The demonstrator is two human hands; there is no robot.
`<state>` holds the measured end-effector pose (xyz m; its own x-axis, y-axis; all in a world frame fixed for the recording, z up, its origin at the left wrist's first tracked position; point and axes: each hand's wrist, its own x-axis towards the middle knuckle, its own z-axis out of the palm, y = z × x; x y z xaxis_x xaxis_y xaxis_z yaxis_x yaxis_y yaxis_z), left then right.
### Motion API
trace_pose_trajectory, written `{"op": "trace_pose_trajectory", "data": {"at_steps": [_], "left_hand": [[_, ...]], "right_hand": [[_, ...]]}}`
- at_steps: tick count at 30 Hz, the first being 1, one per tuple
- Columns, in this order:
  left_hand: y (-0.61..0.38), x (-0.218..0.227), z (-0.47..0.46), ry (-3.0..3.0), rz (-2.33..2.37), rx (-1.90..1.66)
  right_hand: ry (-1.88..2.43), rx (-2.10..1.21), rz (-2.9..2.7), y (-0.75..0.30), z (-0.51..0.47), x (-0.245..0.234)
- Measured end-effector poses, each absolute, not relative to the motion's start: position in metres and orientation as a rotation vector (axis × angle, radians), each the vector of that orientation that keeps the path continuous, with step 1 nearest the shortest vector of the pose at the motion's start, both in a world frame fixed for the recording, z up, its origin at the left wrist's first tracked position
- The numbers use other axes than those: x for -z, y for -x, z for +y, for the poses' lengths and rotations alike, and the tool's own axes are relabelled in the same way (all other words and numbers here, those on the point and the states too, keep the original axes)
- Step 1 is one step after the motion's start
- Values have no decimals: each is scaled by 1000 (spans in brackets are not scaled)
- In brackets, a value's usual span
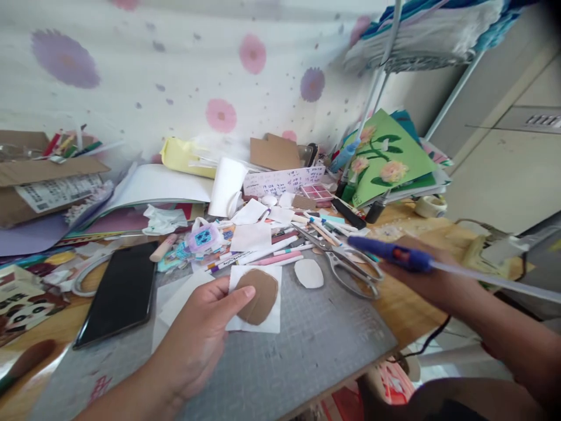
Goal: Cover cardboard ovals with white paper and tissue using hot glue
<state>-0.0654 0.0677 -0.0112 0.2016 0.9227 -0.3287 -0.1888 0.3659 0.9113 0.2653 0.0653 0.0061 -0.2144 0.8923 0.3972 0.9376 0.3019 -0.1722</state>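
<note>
Between the thumb and fingers of my left hand (197, 333) is a rounded piece of brown cardboard (260, 299), laid against a white paper square (275, 325) that shows around its edges. My right hand (427, 283) is wrapped round a blue glue gun (390, 251), raised over the right side of the table, its nozzle pointing left. A clear glue stick (491, 278) juts from its rear. Below the nozzle, metal scissors (335, 266) lie partly opened. A rounded white cut-out (309, 273) rests beside them on the grey cutting mat (302, 362).
A black phone (120, 292) lies at the left edge of the mat. Several markers (280, 256) and paper scraps are heaped behind it. A cardboard box (52, 181) stands at the far left; a green flowered card (394, 155) leans at the back right, near a tape roll (430, 206).
</note>
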Motion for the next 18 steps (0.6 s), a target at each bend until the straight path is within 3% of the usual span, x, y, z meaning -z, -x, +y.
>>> {"op": "trace_pose_trajectory", "data": {"at_steps": [9, 16, 18], "left_hand": [[63, 7, 64, -859, 1028, -870], [63, 11, 61, -932, 945, -849], [63, 12, 60, -970, 910, -809]], "right_hand": [[1680, 557, -2138, -383, 85, 44], [1753, 403, -1952, -347, 81, 21], [1735, 97, -1688, -303, 74, 5]]}}
